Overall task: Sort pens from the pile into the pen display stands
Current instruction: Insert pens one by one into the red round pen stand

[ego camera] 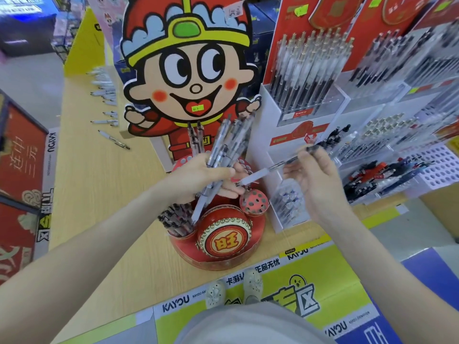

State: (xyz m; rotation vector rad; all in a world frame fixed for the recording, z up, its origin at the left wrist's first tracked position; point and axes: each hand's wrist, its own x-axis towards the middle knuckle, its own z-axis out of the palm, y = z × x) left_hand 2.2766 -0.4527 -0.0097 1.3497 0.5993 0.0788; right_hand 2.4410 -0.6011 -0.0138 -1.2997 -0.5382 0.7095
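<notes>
Two forearms [99,232] stretch over the counter [104,194], the left hand [198,175] has its fingers clamped round a bundle of pens [223,145], the right hand [320,180] pinches a single pen [270,168] beside it, and next, I reckon, that pen needs steering tip-down into the red drum stand [224,240].

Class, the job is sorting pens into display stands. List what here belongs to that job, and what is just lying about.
Job:
left hand, holding the pen bundle
right hand, pinching a single pen
red stand
white stands

Lying about:
cartoon cutout
red boxes
shoes
banner
</notes>
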